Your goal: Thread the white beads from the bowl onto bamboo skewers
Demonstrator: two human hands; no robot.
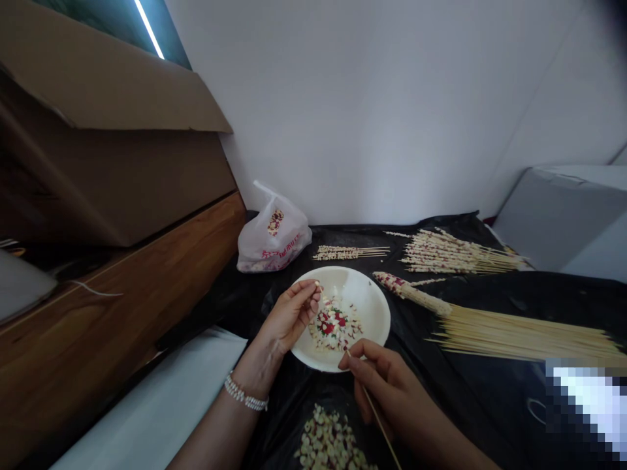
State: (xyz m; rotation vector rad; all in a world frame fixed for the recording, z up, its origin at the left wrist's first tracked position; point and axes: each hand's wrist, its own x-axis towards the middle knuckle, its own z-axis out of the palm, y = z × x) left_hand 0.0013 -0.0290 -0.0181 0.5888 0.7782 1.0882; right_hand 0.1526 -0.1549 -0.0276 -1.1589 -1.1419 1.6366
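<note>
My left hand (292, 313) hovers over the left rim of a white bowl (369, 300), its fingertips pinched on a small pale kernel. The bowl holds a heap of white, red and green bits (334, 324). My right hand (379, 378) sits at the bowl's near edge, closed on a thin bamboo skewer (377, 414) whose tip points toward the bowl. A beaded bracelet (243, 393) circles my left wrist. A loose pile of pale kernels (329, 442) lies on the black sheet just below my hands.
A black plastic sheet (490, 385) covers the table. Bare skewers (519, 334) lie bundled at right, threaded skewers (458, 253) behind them and others (349, 252) near a white plastic bag (274, 238). A cardboard box (112, 130) rests on a wooden ledge at left.
</note>
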